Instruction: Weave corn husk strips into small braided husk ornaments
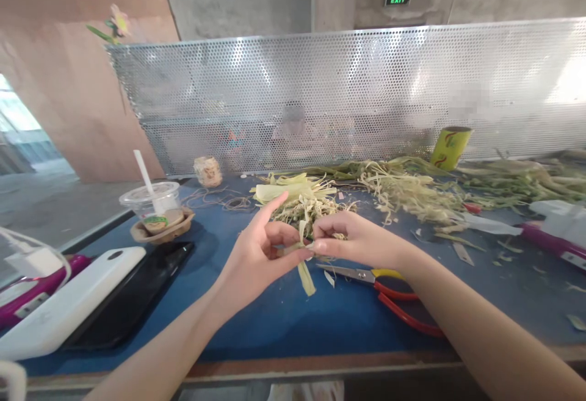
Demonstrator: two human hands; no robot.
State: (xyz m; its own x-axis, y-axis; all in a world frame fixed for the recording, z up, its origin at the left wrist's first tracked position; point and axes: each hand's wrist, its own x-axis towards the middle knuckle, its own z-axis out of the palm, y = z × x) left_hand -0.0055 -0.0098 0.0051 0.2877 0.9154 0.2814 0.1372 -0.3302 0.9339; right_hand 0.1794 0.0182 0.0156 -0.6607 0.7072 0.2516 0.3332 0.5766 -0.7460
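Above the middle of the table, my left hand [270, 245] and my right hand [345, 235] meet fingertip to fingertip. Both pinch a narrow, pale green corn husk strip [306, 278], whose ends stick out above and below the fingers. The left index finger points upward, away from the pinch. Just behind the hands lies a pile of pale husks [293, 190] and crinkled braided pieces. Scissors [361, 274] with red and yellow handles rest on the table, partly hidden under my right forearm.
At left are a lidded plastic cup [153, 202] with a straw, a white power bank [77, 297] and a black phone [132, 294]. A twine spool [207, 171], yellow tube [451, 148] and purple glue gun [556, 243] lie farther out. A perforated metal screen [320, 96] borders the back.
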